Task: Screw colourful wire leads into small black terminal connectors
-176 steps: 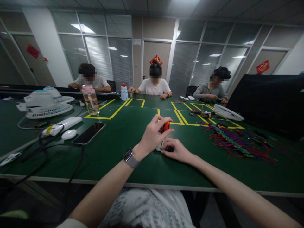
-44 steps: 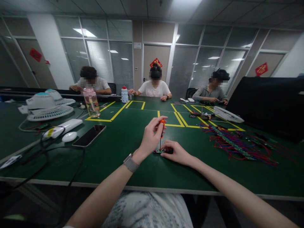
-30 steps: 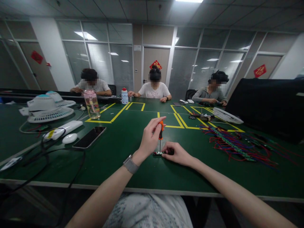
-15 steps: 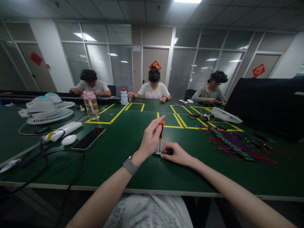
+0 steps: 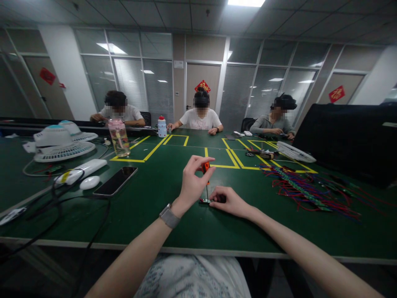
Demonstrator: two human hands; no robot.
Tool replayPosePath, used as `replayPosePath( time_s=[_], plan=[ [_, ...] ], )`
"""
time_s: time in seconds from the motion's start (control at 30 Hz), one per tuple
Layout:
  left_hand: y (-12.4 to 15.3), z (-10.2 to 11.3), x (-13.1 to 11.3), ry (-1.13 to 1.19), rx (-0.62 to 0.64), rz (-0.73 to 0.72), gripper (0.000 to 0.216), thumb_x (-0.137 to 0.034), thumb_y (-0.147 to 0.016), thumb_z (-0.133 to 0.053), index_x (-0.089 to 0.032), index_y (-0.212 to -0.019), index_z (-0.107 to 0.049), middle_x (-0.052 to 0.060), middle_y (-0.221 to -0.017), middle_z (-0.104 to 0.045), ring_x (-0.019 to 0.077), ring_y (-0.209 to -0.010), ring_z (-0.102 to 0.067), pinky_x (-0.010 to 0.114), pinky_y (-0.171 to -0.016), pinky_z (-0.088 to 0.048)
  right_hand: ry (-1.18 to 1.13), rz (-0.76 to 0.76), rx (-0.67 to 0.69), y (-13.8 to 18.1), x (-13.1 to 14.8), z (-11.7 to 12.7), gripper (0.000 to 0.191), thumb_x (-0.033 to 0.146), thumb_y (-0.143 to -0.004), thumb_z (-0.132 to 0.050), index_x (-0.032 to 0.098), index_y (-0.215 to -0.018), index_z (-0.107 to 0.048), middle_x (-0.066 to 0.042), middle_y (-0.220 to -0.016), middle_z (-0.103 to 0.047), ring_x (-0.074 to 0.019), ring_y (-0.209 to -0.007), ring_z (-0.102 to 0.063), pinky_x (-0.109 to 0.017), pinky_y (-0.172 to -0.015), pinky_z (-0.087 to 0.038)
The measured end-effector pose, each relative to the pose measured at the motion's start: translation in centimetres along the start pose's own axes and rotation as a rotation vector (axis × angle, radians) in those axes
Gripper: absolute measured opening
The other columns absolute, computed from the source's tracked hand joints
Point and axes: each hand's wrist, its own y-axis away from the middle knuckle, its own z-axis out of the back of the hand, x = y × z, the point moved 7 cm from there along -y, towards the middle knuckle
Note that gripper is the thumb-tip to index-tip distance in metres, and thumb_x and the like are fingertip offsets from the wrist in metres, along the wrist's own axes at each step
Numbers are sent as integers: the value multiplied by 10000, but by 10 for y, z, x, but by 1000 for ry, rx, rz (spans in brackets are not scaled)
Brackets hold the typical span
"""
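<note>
Orange-handled screwdriver (image 5: 205, 169) upright in left hand (image 5: 191, 184), right hand (image 5: 230, 201) pinning circuit board (image 5: 205, 201)

Both arms are bare all the way up, no sleeves anywhere in view. The left hand (image 5: 192, 184) side has a smartwatch (image 5: 169, 215) on the wrist, grey band with a dark rounded case. The right hand (image 5: 231, 202) has nothing on it, wrist bare too. The shirt (image 5: 192, 275) is white with a small dark speckled print.
</note>
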Motion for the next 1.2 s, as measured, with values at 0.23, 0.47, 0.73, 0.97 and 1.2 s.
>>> replayPosePath(
  time_s=[0.23, 0.47, 0.73, 0.97, 1.2],
  plan=[
    [3, -14, 8, 288, 141, 93, 348, -293, -962, -431, -236, -1274, -575, 91, -1251, -581, 155, -959, -650, 288, -797, -573, -1, 3, 7, 0, -1, 0, 130, 281, -769, -698, 162, -820, -688, 2, -717, -592, -113, -633, -525, -238, -589, -419],
    [0, -2, 4, 39, 32, 44, 181, -239, -869, -600, -213, -1028, -683, 39, -945, -619, 140, -862, -617, 226, -703, -525, 3, 6, 11, -1, -2, 0, 140, 292, -771, -703, 161, -818, -692, -1, -712, -593, -115, -628, -524, -243, -596, -421],
    [-2, -5, 3, 121, 101, 8, 320, -276, -968, -420, -231, -1213, -621, 80, -1211, -585, 168, -1031, -620, 309, -881, -523, -30, 18, 36, 0, -5, 0, 186, 332, -758, -721, 168, -841, -694, 10, -708, -570, -109, -621, -514, -236, -581, -416],
    [1, -3, 1, 127, 36, 27, 198, -246, -877, -597, -199, -1055, -672, 51, -991, -666, 145, -873, -646, 245, -734, -535, -22, 11, 40, 0, -2, 1, 165, 292, -754, -717, 161, -850, -692, 10, -711, -563, -112, -632, -514, -239, -590, -413],
    [0, 4, -6, -23, -2, -42, 202, -255, -908, -545, -221, -1021, -708, 46, -979, -590, 145, -905, -599, 263, -818, -492, -35, 14, 42, 1, -1, 2, 191, 321, -747, -726, 158, -841, -690, 9, -708, -558, -115, -629, -510, -239, -583, -407]
  ],
)
